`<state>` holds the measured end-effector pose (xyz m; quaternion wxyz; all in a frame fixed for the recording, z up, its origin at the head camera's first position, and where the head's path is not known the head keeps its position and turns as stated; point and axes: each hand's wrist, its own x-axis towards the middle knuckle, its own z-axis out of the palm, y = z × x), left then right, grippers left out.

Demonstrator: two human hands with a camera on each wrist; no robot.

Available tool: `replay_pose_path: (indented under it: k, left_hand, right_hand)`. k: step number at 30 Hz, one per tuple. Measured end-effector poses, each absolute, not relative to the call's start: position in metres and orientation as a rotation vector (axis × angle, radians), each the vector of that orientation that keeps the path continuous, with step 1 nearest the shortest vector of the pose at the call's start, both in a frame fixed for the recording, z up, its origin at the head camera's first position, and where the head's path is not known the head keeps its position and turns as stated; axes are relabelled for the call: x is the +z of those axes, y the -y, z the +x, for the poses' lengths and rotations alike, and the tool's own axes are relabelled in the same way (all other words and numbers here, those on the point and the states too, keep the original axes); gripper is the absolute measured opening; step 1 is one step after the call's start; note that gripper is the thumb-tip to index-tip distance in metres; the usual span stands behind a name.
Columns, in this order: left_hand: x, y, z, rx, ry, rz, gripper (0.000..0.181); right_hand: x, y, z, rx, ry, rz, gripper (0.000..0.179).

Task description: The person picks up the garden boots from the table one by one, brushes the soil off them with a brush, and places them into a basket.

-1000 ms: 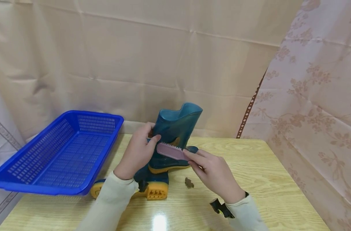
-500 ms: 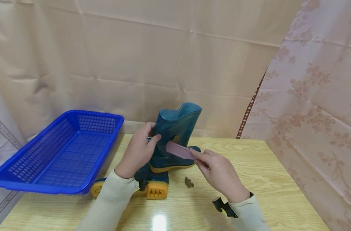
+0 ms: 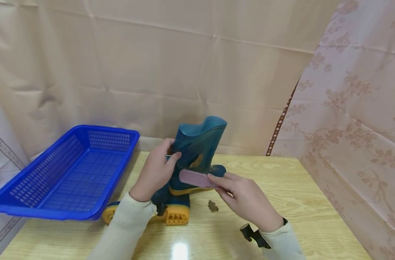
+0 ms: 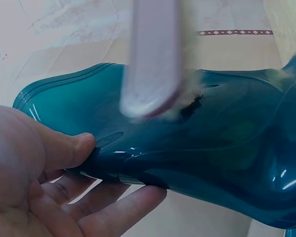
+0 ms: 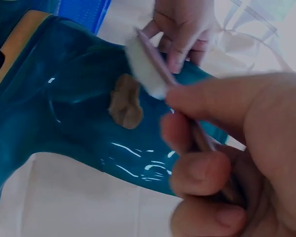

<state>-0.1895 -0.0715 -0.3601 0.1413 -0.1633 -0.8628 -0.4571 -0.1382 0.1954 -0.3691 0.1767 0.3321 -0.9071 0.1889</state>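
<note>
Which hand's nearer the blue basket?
Left. In the head view, the left hand is just right of the blue basket, gripping a boot; the right hand is farther right, holding the pink brush.

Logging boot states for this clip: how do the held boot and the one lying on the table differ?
Pose: the held boot is roughly upright, opening upward; the lying boot is on its side on the table, sole toward the head camera.
Contact: the left hand grips the held boot; neither hand grips the lying boot, which the left sleeve partly hides.
Shared: both have dark blue-green uppers and yellow-orange soles.
</note>
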Motion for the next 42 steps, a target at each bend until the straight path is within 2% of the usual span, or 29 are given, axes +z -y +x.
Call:
replay_pose_path:
  k: [10, 25, 42]
  left_hand:
    - [-0.3598, 0.0698, -0.1892, -1.296, 2.506, -0.483, 0.026]
    - [-0.3635, 0.0742, -0.191, -1.311, 2.507, -0.434, 0.026]
    - [-0.3592, 0.0696, -0.1886, -1.308, 2.495, -0.467, 0.028]
  right_hand:
    - [-0.3707, -0.1938, -0.1404, 0.603, 2.577, 0.738, 0.04]
    - [-0.3666, -0.1971, -0.1433, 0.627, 2.762, 0.608, 0.035]
    - [-0.3709, -0.1954, -0.1448, 0.69, 2.6, 0.795, 0.041]
